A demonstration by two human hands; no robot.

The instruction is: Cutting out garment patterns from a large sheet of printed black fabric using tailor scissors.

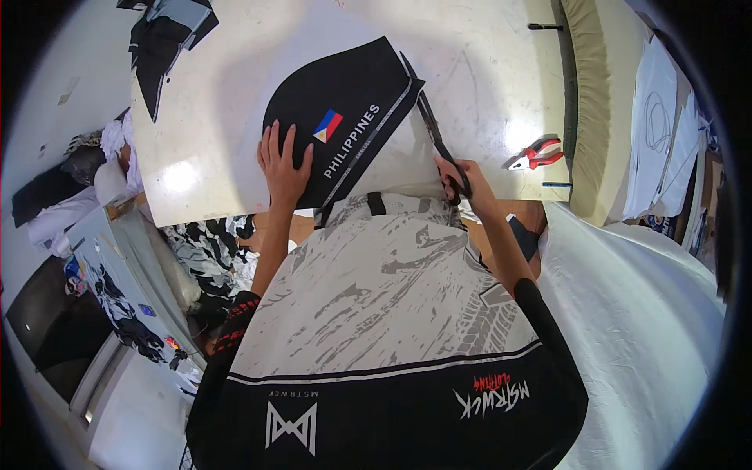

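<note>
Trimming the panel edge, as the step appears to be: press the panel down with the left hand (286, 168), fingers spread flat on its near-left margin and clasping nothing. The black panel (337, 102) lies under those fingers and extends forward and rightward, its far-right corner ahead of the right hand (464, 184). The right hand is clamped around the handles of the scissors (429, 117), whose blades point forward and away from it, at that corner. Whether the blades are parted there is hard to tell. Guide the lower blade along the tabletop (204, 86), cut in long strokes, and clear the silver strip (368, 146) and the left fingertips.

Count: hands, two; panel, one; flag print (327, 125) ahead and right of the left hand, one; scissors, one; red-handled pliers (540, 154) right of the right hand, one; slim dark items, two: one far forward-right of that hand (546, 27), one directly to its right (557, 185); dark fabric bundle (168, 47) far forward-left of the left hand, one.
</note>
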